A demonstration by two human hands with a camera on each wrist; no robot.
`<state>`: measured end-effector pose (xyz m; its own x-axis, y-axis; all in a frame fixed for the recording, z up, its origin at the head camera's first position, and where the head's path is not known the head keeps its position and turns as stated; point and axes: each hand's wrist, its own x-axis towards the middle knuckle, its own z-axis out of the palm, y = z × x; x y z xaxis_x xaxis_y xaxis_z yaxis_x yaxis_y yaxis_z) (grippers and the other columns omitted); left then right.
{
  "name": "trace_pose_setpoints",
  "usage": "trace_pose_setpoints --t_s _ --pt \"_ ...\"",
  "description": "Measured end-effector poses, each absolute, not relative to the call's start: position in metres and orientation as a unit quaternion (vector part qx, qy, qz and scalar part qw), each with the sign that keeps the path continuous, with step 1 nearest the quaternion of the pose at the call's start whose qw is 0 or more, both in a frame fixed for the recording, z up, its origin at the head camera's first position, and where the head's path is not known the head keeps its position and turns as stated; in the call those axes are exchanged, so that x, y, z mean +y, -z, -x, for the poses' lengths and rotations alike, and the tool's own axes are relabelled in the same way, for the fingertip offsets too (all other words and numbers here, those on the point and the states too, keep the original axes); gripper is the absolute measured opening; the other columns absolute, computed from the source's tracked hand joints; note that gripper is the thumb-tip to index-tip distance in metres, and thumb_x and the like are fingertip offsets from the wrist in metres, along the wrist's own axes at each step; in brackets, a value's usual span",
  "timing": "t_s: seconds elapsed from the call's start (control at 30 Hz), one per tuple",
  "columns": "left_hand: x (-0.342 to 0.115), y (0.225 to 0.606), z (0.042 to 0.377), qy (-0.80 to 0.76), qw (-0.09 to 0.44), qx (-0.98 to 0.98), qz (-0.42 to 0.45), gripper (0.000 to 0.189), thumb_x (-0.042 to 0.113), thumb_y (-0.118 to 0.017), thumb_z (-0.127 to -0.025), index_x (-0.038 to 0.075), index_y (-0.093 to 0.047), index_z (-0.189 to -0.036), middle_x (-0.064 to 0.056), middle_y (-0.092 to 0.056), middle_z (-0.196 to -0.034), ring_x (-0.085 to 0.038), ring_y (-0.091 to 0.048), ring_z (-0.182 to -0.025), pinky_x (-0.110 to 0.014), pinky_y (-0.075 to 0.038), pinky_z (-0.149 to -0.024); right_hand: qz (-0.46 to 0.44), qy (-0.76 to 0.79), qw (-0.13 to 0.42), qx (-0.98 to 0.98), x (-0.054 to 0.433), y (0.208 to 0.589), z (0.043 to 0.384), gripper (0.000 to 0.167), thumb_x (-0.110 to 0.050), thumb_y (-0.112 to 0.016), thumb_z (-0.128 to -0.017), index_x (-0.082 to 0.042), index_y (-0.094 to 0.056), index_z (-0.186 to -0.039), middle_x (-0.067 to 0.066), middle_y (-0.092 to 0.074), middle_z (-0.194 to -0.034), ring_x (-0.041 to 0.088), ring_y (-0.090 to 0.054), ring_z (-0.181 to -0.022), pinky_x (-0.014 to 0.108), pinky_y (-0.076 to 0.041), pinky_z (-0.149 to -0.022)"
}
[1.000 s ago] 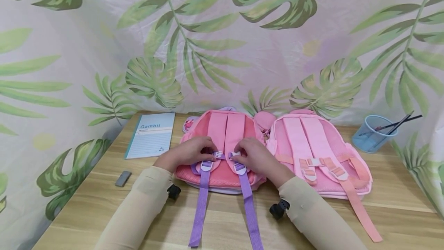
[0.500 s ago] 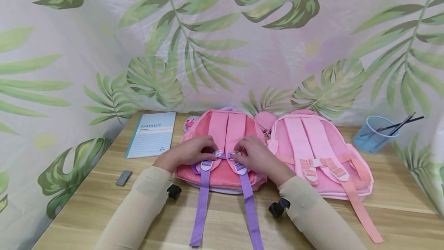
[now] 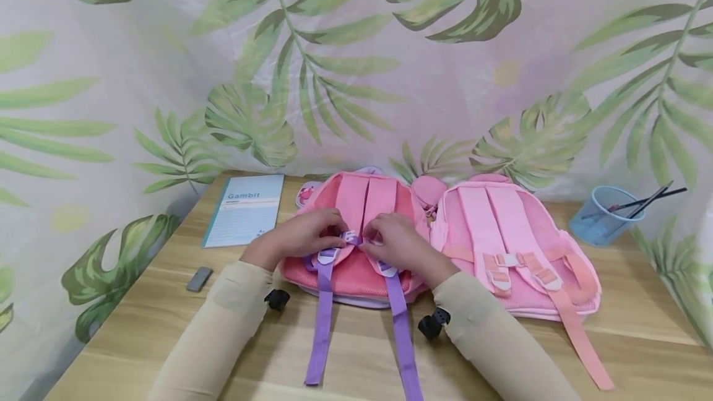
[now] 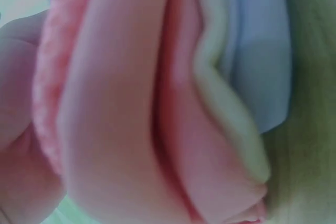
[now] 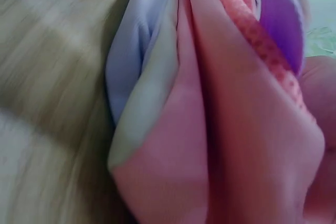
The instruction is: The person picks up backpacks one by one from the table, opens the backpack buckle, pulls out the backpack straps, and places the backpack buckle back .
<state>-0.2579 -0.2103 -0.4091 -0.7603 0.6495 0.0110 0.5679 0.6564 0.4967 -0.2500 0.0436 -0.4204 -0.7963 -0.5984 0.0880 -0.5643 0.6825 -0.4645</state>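
Observation:
A pink backpack (image 3: 356, 280) lies with its straps facing up on the table. Across its shoulder straps runs a purple chest strap with a white plastic buckle (image 3: 350, 237). My left hand (image 3: 306, 232) pinches the buckle's left part between thumb and fingers. From the right, my right hand (image 3: 398, 241) pinches the chest strap's other end, fingertips close beside the buckle and covering what they hold. Two purple webbing tails (image 3: 320, 333) hang toward the front. Both wrist views mostly show the backpack's pink side (image 4: 110, 103), with part of each hand at the edge.
A second pink backpack (image 3: 459, 221) with orange webbing lies close on the right. A blue mesh pen cup (image 3: 598, 221) stands at the far right. At the left are a Gambit notebook (image 3: 245, 212) and a grey eraser-like block (image 3: 198, 279).
My right hand has moved left, bringing its fingertips closer to my left hand at the buckle. The left hand still pinches its part. The head view has tilted slightly.

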Motion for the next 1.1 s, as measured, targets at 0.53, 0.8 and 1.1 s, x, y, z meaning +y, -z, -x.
trace_pose_setpoints --t_s 0.53,0.8,1.1 --pt "-0.212 0.401 0.255 -0.252 0.062 0.908 -0.328 0.011 0.019 -0.075 -0.103 0.014 -0.075 -0.113 0.002 -0.07 -0.109 -0.013 -0.062 -0.099 -0.039 -0.056 -0.096 0.325 0.277 0.057 0.902 0.034 0.422 0.259 0.02 -0.022 -0.079 -0.098 -0.008 -0.082 -0.112 0.005 -0.074 -0.103 0.02 -0.064 -0.097 0.04 -0.051 -0.094" --pt "-0.215 0.402 0.254 -0.265 0.062 0.905 -0.327 0.011 0.018 -0.075 -0.103 0.014 -0.074 -0.114 0.001 -0.07 -0.111 -0.014 -0.061 -0.1 -0.039 -0.055 -0.095 0.29 0.363 0.067 0.883 0.044 0.417 0.255 0.019 -0.022 -0.078 -0.1 -0.009 -0.08 -0.113 0.006 -0.074 -0.109 0.02 -0.066 -0.102 0.039 -0.055 -0.095" --pt "-0.214 0.401 0.253 -0.268 0.065 0.909 -0.311 0.014 0.017 -0.072 -0.105 0.013 -0.073 -0.118 0.001 -0.072 -0.112 -0.015 -0.062 -0.101 -0.039 -0.055 -0.096 0.273 0.406 0.061 0.87 0.046 0.409 0.251 0.019 -0.025 -0.077 -0.099 -0.009 -0.077 -0.11 0.005 -0.074 -0.108 0.019 -0.067 -0.099 0.035 -0.056 -0.09"
